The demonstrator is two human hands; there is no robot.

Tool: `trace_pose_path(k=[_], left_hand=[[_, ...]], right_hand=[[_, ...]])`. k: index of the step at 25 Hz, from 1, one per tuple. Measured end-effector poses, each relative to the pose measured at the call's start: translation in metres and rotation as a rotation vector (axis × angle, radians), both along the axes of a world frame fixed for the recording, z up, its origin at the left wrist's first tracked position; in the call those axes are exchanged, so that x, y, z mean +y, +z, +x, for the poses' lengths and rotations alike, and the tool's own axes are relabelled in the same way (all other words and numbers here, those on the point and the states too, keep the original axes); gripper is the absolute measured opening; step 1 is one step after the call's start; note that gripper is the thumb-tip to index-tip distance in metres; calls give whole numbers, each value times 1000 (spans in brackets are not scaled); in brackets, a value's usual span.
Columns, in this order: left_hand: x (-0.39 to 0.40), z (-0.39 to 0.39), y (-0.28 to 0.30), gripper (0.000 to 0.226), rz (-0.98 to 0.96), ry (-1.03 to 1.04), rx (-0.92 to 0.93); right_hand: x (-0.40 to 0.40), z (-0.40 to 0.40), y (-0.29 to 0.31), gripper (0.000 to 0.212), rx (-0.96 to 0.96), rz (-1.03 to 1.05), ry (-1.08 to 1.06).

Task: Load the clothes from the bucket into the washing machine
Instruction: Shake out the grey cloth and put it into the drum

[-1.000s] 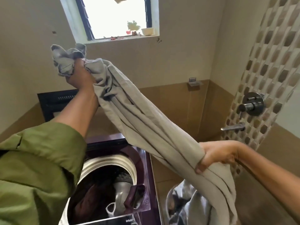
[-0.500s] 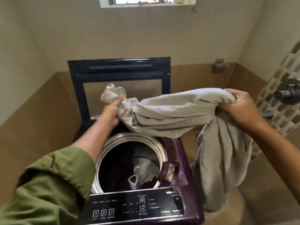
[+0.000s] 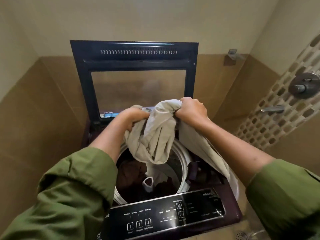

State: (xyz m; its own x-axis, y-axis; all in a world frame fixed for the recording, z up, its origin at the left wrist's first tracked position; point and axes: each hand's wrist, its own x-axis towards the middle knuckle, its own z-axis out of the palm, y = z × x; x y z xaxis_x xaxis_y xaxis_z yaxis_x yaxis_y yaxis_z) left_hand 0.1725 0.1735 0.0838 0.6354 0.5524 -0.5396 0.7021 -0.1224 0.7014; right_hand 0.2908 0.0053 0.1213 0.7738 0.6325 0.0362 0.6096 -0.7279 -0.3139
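Note:
A dark purple top-loading washing machine (image 3: 230,217) stands below me with its lid (image 3: 135,54) raised. A grey cloth (image 3: 155,135) hangs bunched over the steel drum (image 3: 181,158). My left hand (image 3: 133,118) grips its left end and my right hand (image 3: 192,110) grips its top right. One part of the cloth dips into the drum; another trails over the machine's right side. Dark clothes (image 3: 131,175) and a white piece (image 3: 149,183) lie inside the drum. The bucket is out of view.
The machine sits in a tiled corner, with walls close at the left and behind. Shower valve fittings (image 3: 303,85) and a lever (image 3: 273,109) project from the mosaic wall at the right. A floor drain (image 3: 242,235) shows at the lower right. The control panel (image 3: 155,217) faces me.
Both hands have come down and together over the drum, bringing the grey cloth from stretched out high to bunched above the opening. The view has tilted downward; the window has left the frame.

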Motion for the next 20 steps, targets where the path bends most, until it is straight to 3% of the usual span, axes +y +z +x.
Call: trace_pose_path(k=[3,5,7,10,12,13,15,17,20], left_hand=[[3,-10,-17,48,-358,148,-76],[-2,-14,-41,42,-289,195,-70],[-6,-10,-55,62,-186,168,-110],[-19,5,-41,105,-123,-128,-333],[-36,16,-26,115,64,-384,-349],[-40,23,-23,107,207,-428,-327],[-39,33,-16,52,485,-411,-304],[-34,37,-4,13,604,-364,-358],[-25,37,19,16,553,-403,-435]], right_hand=[[8,7,-1,16,-35,-46,-25],[5,17,-3,15,-36,-40,-56],[5,21,-7,15,-7,-34,-93],[15,10,-19,20,77,-51,-95],[23,0,-27,32,117,-15,-60],[23,-1,-28,39,144,36,-25],[10,6,-31,53,240,150,114],[-18,22,-38,66,263,9,282],[-75,45,-79,61,272,-293,216]])
